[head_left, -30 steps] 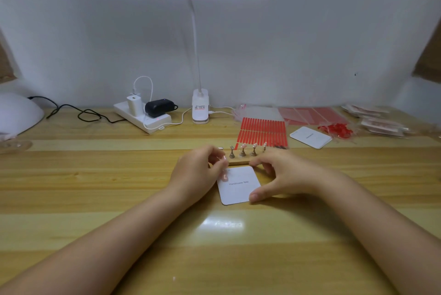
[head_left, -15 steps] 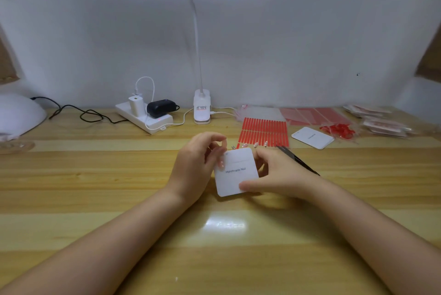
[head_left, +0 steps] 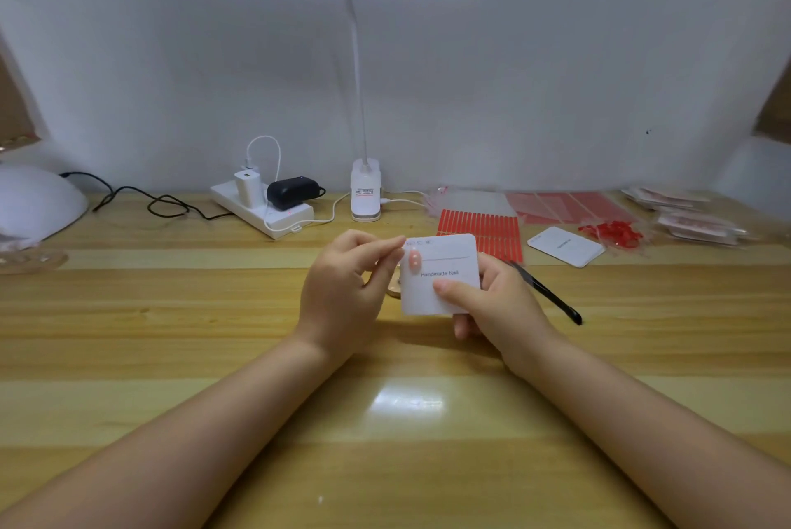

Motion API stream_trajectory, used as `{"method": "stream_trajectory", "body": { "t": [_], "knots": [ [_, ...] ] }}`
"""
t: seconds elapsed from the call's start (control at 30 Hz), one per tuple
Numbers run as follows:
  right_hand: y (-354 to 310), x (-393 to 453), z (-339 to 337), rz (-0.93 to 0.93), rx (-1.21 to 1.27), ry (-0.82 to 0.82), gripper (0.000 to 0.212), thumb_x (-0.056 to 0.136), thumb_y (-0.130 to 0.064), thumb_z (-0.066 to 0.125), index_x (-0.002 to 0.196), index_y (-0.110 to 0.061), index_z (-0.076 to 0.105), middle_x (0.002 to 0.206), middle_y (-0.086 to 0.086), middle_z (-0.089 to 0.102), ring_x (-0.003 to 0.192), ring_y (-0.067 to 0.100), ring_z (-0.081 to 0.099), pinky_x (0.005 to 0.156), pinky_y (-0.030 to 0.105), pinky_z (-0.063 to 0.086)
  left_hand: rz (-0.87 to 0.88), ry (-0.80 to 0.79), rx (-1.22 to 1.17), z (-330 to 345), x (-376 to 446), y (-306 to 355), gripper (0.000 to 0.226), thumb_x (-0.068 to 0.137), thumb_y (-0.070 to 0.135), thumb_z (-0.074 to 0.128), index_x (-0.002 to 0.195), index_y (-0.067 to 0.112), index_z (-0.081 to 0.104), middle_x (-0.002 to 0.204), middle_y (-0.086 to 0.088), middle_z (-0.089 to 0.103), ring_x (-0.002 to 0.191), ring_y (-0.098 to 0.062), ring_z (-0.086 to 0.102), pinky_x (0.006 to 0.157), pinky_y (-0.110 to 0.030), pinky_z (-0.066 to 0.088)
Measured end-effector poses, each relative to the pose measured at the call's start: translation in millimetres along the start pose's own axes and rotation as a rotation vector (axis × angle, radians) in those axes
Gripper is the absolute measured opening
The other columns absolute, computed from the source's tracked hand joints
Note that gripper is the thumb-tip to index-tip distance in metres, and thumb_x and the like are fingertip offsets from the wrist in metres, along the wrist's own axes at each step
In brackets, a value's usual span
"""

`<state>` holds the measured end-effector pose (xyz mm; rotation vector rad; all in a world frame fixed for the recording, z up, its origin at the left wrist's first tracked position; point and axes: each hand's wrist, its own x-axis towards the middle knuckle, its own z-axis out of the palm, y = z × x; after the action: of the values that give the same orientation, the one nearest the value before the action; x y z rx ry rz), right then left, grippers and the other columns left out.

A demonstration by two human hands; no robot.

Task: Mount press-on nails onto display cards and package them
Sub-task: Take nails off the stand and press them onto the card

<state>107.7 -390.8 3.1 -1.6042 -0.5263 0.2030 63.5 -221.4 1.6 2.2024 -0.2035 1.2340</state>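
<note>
My right hand (head_left: pixel 492 297) holds a white display card (head_left: pixel 445 293) printed "Handmade Nail" above the table, thumb on its front and fingers behind. Black tweezers (head_left: pixel 552 297) stick out to the right from the same hand. A pink press-on nail (head_left: pixel 414 261) sits on the card's upper left. My left hand (head_left: pixel 346 284) has its fingertips pinched at the card's upper left edge, right beside the nail. The wooden nail stand (head_left: pixel 394 286) is mostly hidden behind the card.
Behind the card lie a sheet of red adhesive strips (head_left: pixel 483 224), a second white card (head_left: pixel 565 247), a pile of red bits (head_left: pixel 612 233) and clear packets (head_left: pixel 689 220). A power strip (head_left: pixel 265 209), lamp base (head_left: pixel 365 196) and white dome lamp (head_left: pixel 34 203) stand at the back.
The card was lifted off the table and tilted towards me in my right hand. A pink nail now shows on its upper left, and my left hand rose with it.
</note>
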Motion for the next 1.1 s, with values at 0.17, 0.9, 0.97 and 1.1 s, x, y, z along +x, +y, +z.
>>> {"method": "stream_trajectory", "body": {
  "t": [0.17,0.9,0.97,1.1],
  "knots": [
    [1.4,-1.6,6.1,-0.018,0.075,0.031,0.021,0.089,-0.004,0.063,0.104,-0.018,0.062,0.075,-0.004,0.07,0.043,0.014,0.057,0.04,0.015,0.037,0.063,0.035,-0.018,1.6,-0.8,4.4,0.014,0.083,0.014,0.066,0.091,0.006,0.073,0.084,-0.001,0.07,0.065,-0.007,0.053,0.064,-0.017,0.045],
    [5.7,-1.4,9.4,-0.08,0.005,-0.002,0.013,0.089,-0.009,0.065,0.096,-0.02,0.065,0.096,0.014,0.067,0.047,0.017,0.061,0.042,0.013,0.039,0.174,0.03,0.127,-1.2,3.0,3.5,0.02,0.087,0.022,0.062,0.089,0.006,0.074,0.08,-0.01,0.059,0.067,-0.026,0.056,0.052,-0.04,0.049],
    [5.9,-1.5,9.4,-0.09,0.002,-0.005,0.013,0.089,-0.008,0.065,0.095,-0.02,0.066,0.095,0.014,0.068,0.046,0.017,0.061,0.043,0.013,0.039,0.185,0.031,0.136,-1.0,2.8,3.0,0.019,0.087,0.022,0.062,0.088,0.007,0.074,0.08,-0.01,0.059,0.066,-0.026,0.056,0.052,-0.04,0.049],
    [6.0,-2.0,8.9,-0.101,0.002,-0.009,0.012,0.089,-0.007,0.064,0.095,-0.018,0.066,0.093,0.014,0.068,0.045,0.017,0.06,0.043,0.014,0.039,0.198,0.035,0.14,0.3,2.3,4.5,0.019,0.087,0.022,0.063,0.084,0.006,0.073,0.077,-0.01,0.058,0.063,-0.025,0.055,0.051,-0.038,0.048]
  ]
}}
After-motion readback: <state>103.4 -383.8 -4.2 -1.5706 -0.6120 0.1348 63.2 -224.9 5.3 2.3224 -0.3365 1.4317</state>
